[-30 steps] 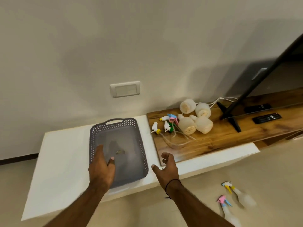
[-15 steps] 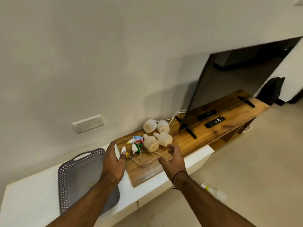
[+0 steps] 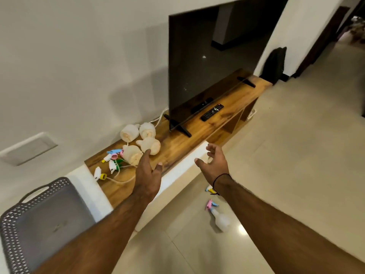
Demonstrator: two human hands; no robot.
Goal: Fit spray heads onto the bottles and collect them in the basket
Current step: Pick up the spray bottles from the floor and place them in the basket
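Observation:
Several translucent white bottles (image 3: 138, 139) lie on their sides on the wooden shelf (image 3: 177, 147). Beside them lie loose spray heads (image 3: 111, 161) with coloured tips and thin tubes. My left hand (image 3: 147, 175) reaches out with straight fingers, its fingertips just in front of the nearest bottle (image 3: 132, 155), holding nothing. My right hand (image 3: 214, 163) hovers open over the white ledge edge, fingers loosely spread. The grey perforated basket (image 3: 11, 230) stands at the lower left with no bottles inside. A bottle with a pink head fitted (image 3: 218, 216) lies on the floor.
A flat television (image 3: 207, 62) on black feet stands on the shelf with two remotes (image 3: 211, 112) in front. A second spray head (image 3: 209, 189) shows on the floor behind my right wrist. A dark bag (image 3: 275, 62) leans on the far wall.
The view has swung right, away from the basket and toward the shelf. Both hands have moved from over the basket's side to the bottles, the left one closing in on them.

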